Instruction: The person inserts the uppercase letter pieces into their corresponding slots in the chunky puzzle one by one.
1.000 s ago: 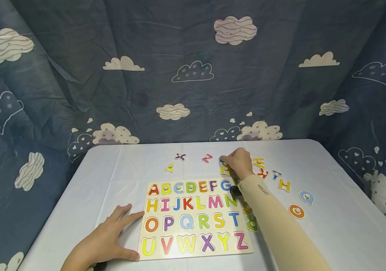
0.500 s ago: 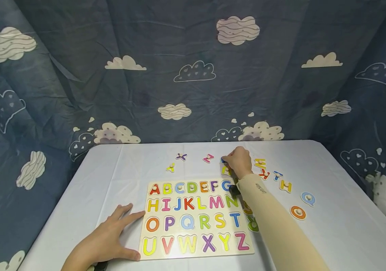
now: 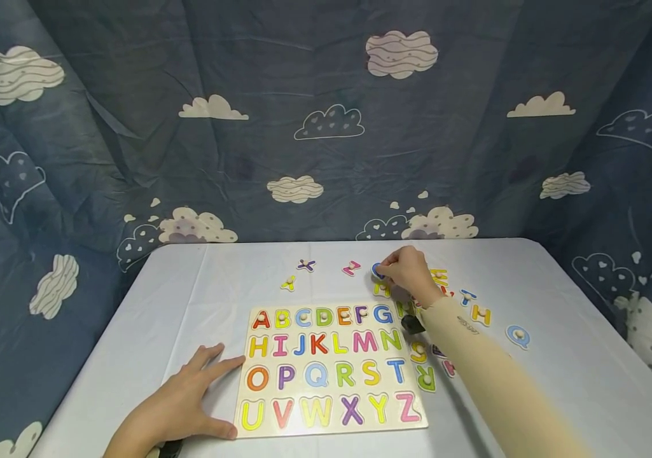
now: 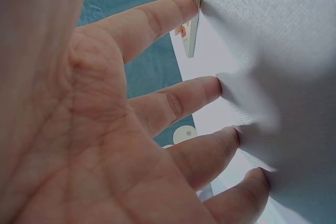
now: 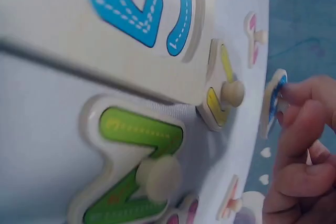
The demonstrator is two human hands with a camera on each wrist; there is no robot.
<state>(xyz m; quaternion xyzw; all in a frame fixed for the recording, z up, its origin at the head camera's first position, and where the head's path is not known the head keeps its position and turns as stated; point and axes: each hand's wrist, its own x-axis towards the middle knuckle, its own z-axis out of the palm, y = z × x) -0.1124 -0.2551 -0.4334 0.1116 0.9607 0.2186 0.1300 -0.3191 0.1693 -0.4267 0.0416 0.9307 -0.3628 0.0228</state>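
While the right hand (image 3: 408, 273) pinches the peg of one blue letter piece (image 3: 378, 270) between thumb and fingertips (image 5: 294, 106), that piece is tipped up on edge just past the far edge of the alphabet puzzle board (image 3: 331, 369), its flat face turned sideways and its long axis roughly upright in the right wrist view; which letter it is cannot be read. Just below the right hand lies one yellow piece (image 3: 381, 289), and to that hand's left sit three more loose letters: a pink Z (image 3: 351, 268), a purple X (image 3: 305, 265) and a small yellow Y (image 3: 288, 284). To the hand's right lie a yellow piece (image 3: 439, 276), a blue T (image 3: 466, 296), a yellow H (image 3: 481, 313) and a blue Q (image 3: 518, 335); beside the forearm a green N (image 5: 134, 171), an orange S (image 3: 418, 352) and a green R (image 3: 425, 376) are partly covered, so the loose pieces cannot be counted fully. There is one board, printed with twenty-six letters in four rows. The left hand (image 3: 179, 407) lies flat with fingers spread and straight on the white tablecloth (image 3: 560, 356), its fingertip (image 4: 184, 8) touching the board's near left edge, holding nothing. The two hands are well apart. A blue cloud-print curtain (image 3: 326, 114) hangs beyond both hands.
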